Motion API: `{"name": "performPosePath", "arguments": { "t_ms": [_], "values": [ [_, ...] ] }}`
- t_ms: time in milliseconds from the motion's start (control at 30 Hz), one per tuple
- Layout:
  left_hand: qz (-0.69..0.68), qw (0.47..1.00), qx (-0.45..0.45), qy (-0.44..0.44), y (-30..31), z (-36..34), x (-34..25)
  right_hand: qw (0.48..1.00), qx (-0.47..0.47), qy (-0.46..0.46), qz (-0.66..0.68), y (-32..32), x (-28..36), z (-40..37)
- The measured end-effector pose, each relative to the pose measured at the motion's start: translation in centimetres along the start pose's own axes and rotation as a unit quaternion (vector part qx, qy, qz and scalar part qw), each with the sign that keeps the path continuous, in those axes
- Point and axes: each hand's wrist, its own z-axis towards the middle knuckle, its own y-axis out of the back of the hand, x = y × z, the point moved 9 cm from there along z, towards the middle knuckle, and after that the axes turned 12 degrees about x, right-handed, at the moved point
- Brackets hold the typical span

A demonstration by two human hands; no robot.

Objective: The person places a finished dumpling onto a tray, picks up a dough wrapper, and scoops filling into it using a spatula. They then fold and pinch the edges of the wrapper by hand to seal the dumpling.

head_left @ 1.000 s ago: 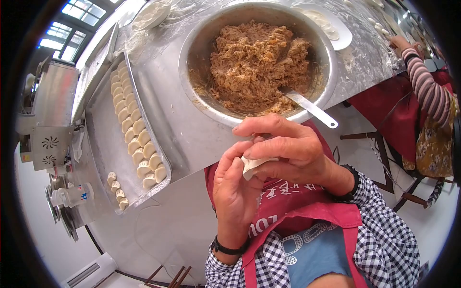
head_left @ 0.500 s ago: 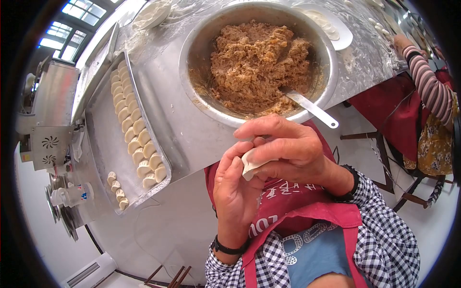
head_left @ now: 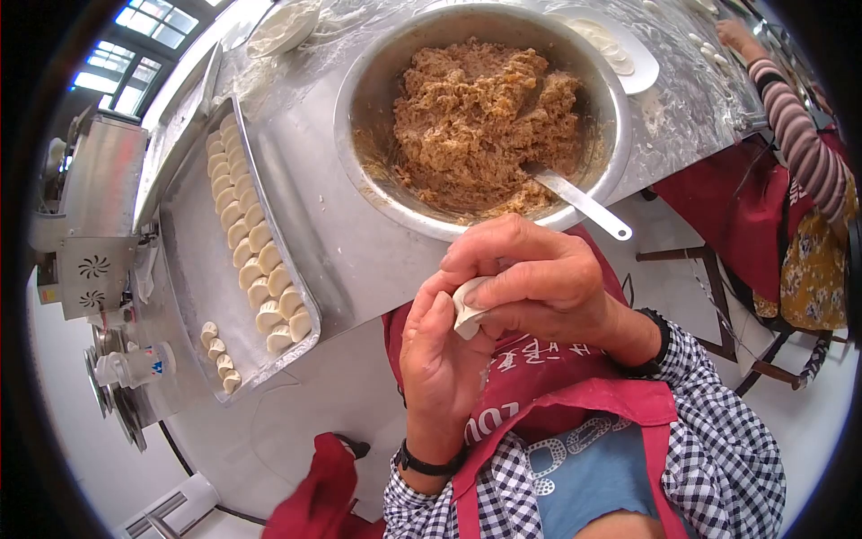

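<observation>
We see both hands raised close together in front of a red apron, just below the edge of a steel table (head_left: pixel 359 256). The left hand (head_left: pixel 440 359) cups a small white dumpling (head_left: pixel 467 312) from beneath, and the right hand (head_left: pixel 548 283) pinches its rim between thumb and fingers, so the seam looks partly closed. On the table to the left, a metal tray (head_left: pixel 193 260) carries a long row of finished dumplings (head_left: pixel 251 242) and has much bare space. Ahead, a large steel bowl (head_left: pixel 346 117) is heaped with brown filling (head_left: pixel 485 117), with a spoon (head_left: pixel 579 202) in it. A plate of wrappers (head_left: pixel 620 54) sits beyond, so we judge much work is left.
</observation>
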Motion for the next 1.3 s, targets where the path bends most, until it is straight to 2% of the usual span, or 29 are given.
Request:
{"name": "performPosePath", "arguments": {
  "t_ms": [67, 200, 300, 367, 400, 467, 533, 567, 600, 667, 800, 867, 967, 1000, 1067, 1133, 1300],
  "values": [
    [-0.008, 1.0, -0.005, -0.001, -0.2, 0.1, 0.0, 0.998, 0.042, 0.057, -0.003, -0.3, 0.4, 0.0],
    [0.006, 1.0, -0.026, 0.003, -0.1, 0.1, -0.1, 0.996, 0.049, 0.072, -0.027, -0.3, 0.7, 0.1],
    [0.003, 1.0, 0.003, 0.002, 0.0, 0.0, 0.0, 0.996, 0.052, 0.069, -0.023, -0.5, 1.0, 0.3],
    [-0.002, 1.0, 0.027, -0.001, -0.1, 0.0, -0.1, 1.0, -0.001, -0.005, 0.017, -0.2, 0.3, 0.3],
    [-0.007, 1.0, 0.03, 0.0, -0.1, 0.1, -0.1, 1.0, -0.001, -0.005, 0.017, -0.1, 0.0, 0.2],
    [-0.012, 0.999, 0.033, 0.001, -0.4, 0.1, -0.1, 0.997, 0.042, 0.06, 0.007, -0.4, 0.4, 0.0],
    [-0.007, 1.0, -0.029, 0.006, -0.1, 0.0, -0.1, 0.996, 0.048, 0.07, -0.006, -0.4, 0.3, 0.0],
    [-0.007, 1.0, -0.029, 0.006, 0.0, 0.0, -0.1, 0.995, 0.055, 0.08, -0.02, -0.5, 0.4, 0.0],
    [-0.012, 1.0, -0.018, 0.004, 0.1, 0.0, -0.1, 0.995, 0.055, 0.08, -0.02, -0.6, 0.7, 0.1],
    [-0.017, 1.0, -0.007, 0.003, 0.1, 0.0, 0.0, 1.0, 0.019, 0.022, -0.008, -0.2, 0.6, 0.3],
    [-0.024, 0.999, 0.036, -0.003, 0.0, 0.1, -0.1, 1.0, 0.014, 0.01, 0.002, -0.1, 0.3, 0.4],
    [-0.033, 0.998, 0.051, 0.0, -0.2, 0.2, 0.0, 0.993, 0.049, 0.098, -0.032, -0.5, 0.7, 0.2],
    [-0.043, 0.998, 0.035, 0.004, -0.1, 0.2, 0.1, 0.992, 0.051, 0.108, -0.029, -0.6, 0.7, 0.2],
    [-0.045, 0.998, 0.049, 0.0, -0.1, 0.1, 0.1, 0.992, 0.051, 0.108, -0.029, -0.8, 1.1, 0.2],
    [-0.047, 0.997, 0.062, -0.005, -0.4, 0.0, 0.1, 1.0, -0.003, 0.02, -0.01, -0.4, 0.7, 0.6],
    [-0.035, 0.999, 0.009, 0.013, 0.2, 0.0, 0.2, 0.999, -0.005, 0.037, -0.033, -0.5, 1.0, 0.8],
    [-0.056, 0.998, -0.018, 0.018, 0.0, 0.0, 0.4, 0.989, 0.029, 0.081, -0.117, -1.4, 1.4, 0.5]
  ]
}}
